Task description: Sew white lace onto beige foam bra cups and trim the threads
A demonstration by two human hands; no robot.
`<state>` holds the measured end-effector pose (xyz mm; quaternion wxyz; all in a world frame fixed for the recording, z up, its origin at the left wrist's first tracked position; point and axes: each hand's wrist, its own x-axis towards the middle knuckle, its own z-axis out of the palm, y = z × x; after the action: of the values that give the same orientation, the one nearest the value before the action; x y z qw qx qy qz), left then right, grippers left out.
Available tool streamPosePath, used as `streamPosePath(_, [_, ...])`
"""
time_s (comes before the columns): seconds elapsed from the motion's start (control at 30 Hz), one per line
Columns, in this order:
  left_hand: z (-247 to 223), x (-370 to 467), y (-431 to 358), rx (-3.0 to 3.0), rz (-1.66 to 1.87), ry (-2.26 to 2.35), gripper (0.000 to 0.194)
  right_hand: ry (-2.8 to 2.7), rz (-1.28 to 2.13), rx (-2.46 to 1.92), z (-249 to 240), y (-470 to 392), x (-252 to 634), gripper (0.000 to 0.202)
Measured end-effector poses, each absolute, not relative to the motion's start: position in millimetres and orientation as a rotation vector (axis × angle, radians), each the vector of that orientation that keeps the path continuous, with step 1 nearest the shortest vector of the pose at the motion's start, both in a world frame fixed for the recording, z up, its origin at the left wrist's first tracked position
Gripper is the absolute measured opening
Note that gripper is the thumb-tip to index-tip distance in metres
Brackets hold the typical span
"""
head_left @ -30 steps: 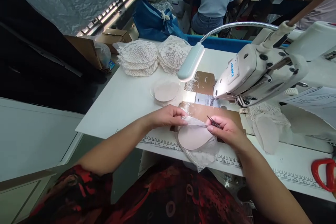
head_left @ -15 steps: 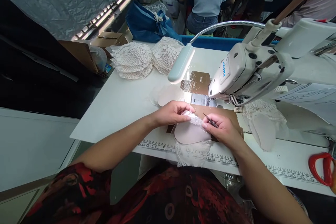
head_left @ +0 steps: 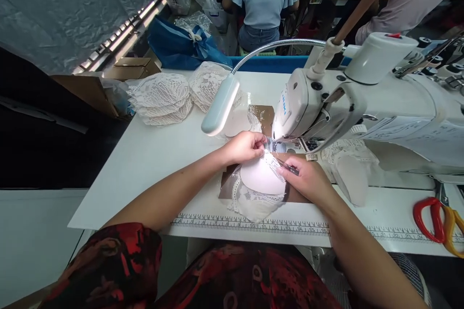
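Observation:
A pale padded bra cup [head_left: 261, 178] with white lace along its edges lies in front of the sewing machine [head_left: 308, 101], near its needle area. Its lower lace hangs toward the table's front edge. My left hand [head_left: 243, 147] is closed in a pinch at the top tip of the cup's lace, where a fine thread shows by the fingertips. In my right hand [head_left: 306, 177] is a small dark pair of thread snips [head_left: 290, 169], pointing left at the lace edge. The right fingers also touch the cup's right side.
Stacks of lace cups [head_left: 161, 99] sit at the back left under the lamp [head_left: 221, 106]. Another cup [head_left: 350, 178] lies right of the machine. Red-and-yellow-handled scissors [head_left: 429, 219] rest at the far right. A printed ruler [head_left: 232, 224] runs along the front edge. Co-workers sit beyond.
The view has shifted to the right. The cup has turned and lies flatter, closer to the machine's needle area. My left hand has moved up to the lace tip; the snips now reach the lace.

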<state>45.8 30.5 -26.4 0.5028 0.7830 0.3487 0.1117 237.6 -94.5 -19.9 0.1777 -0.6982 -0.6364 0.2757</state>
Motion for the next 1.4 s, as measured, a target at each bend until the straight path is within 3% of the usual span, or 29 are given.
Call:
streamPosePath(0.17, [-20.0,54.9,41.0,2.048,0.114,0.799,0.005,-1.990,0.422,-1.818,-24.6,-92.1,240.0,0.024])
streamPosePath(0.3, [-12.9,59.7,48.7,2.060,0.025,0.707,0.003,-2.196,0.385,-1.857,-30.2,-91.6,234.8,0.049])
streamPosePath(0.43, [-6.0,62.8,56.8,2.165,-0.027,0.742,0.001,-2.272,0.302,-1.956,-32.1,-91.5,229.7,0.051])
streamPosePath(0.73, [-11.6,45.0,53.3,2.651,0.389,0.747,0.026,-2.241,0.172,-1.954,-32.4,-94.9,226.5,0.038])
streamPosePath(1.17, [-33.5,83.5,69.0,2.577,0.492,0.617,0.017,-2.282,0.230,-2.084,-32.5,-92.5,222.0,0.051])
streamPosePath(1.4, [-4.6,51.3,42.3,2.693,0.459,0.598,0.023,-2.277,0.105,-2.037,-32.3,-94.5,221.8,0.051])
